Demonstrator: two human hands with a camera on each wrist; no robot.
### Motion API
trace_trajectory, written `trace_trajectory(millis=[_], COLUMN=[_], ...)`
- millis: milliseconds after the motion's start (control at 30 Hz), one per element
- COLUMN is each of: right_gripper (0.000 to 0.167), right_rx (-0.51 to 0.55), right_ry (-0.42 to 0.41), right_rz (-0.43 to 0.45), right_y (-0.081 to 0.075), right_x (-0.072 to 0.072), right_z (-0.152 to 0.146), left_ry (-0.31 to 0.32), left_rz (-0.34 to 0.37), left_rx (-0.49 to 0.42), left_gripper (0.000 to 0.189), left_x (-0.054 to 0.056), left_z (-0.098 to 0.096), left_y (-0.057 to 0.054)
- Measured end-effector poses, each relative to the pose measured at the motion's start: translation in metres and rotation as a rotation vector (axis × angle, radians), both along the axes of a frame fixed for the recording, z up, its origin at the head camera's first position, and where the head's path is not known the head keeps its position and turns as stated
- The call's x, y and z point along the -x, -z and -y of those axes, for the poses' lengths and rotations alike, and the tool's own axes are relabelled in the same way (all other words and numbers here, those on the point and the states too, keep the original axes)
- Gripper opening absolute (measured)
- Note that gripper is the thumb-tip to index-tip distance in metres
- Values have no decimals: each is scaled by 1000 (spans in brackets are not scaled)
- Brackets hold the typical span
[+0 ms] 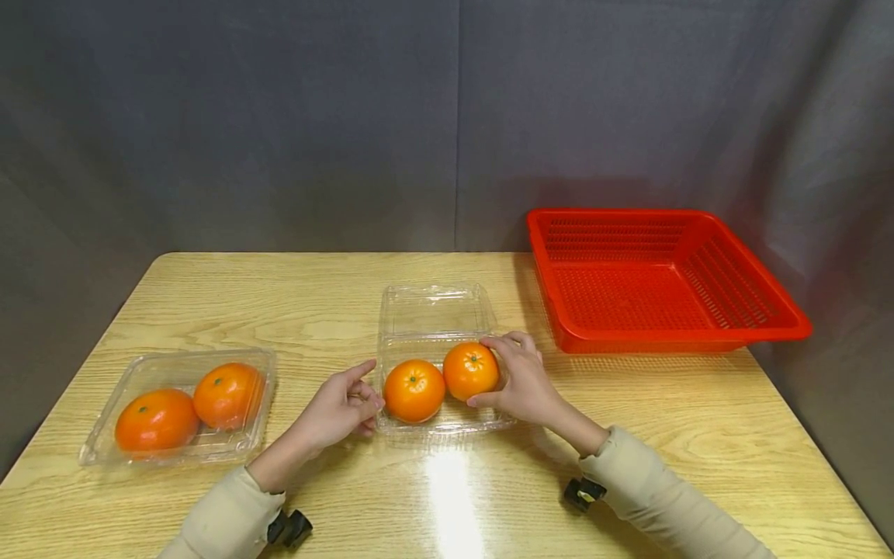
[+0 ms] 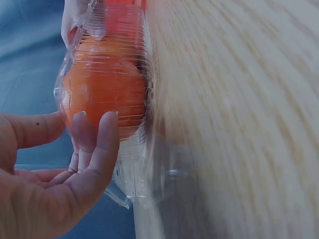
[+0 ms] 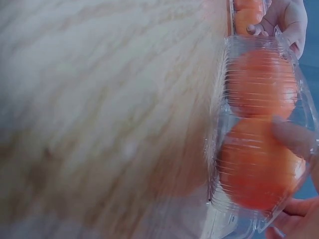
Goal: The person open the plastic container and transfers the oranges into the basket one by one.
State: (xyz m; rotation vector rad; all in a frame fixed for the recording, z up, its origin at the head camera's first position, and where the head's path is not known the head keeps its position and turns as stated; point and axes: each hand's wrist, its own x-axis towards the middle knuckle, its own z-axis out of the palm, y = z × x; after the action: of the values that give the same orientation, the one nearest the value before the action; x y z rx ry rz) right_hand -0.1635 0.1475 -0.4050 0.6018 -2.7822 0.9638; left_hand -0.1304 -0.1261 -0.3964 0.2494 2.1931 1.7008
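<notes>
An unlidded-side-up clear plastic clamshell box (image 1: 436,309) lies in the middle of the table, its lid folded back to the far side. Two oranges sit side by side in its base: a left orange (image 1: 415,390) and a right orange (image 1: 471,370). My right hand (image 1: 522,379) grips the right orange, thumb on the near side and fingers on the far side. At the box's left edge is my left hand (image 1: 340,405), fingers relaxed. The left wrist view shows its fingertips (image 2: 107,124) against the clear ribbed side wall.
On the left of the table lies another clear box (image 1: 254,361), closed over two oranges (image 1: 157,420). A red perforated basket (image 1: 615,299) stands at the back right, its right corner past the table's edge. A grey curtain (image 1: 314,124) hangs behind the wooden table (image 1: 307,303).
</notes>
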Motion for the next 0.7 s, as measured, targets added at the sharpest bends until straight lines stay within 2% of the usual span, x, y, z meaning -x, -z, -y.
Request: trace_trajectory(millis=[333, 700], right_gripper=[79, 79], right_rx=[44, 85], right_ry=[6, -3], right_rz=[21, 23], right_y=[0, -8], right_x=[1, 2], right_z=[-2, -3], left_ry=[-15, -14], left_rz=[-4, -4], left_rx=[4, -3], left_gripper=[60, 60], left_x=[-1, 0], left_z=[-1, -1], left_y=[-1, 0])
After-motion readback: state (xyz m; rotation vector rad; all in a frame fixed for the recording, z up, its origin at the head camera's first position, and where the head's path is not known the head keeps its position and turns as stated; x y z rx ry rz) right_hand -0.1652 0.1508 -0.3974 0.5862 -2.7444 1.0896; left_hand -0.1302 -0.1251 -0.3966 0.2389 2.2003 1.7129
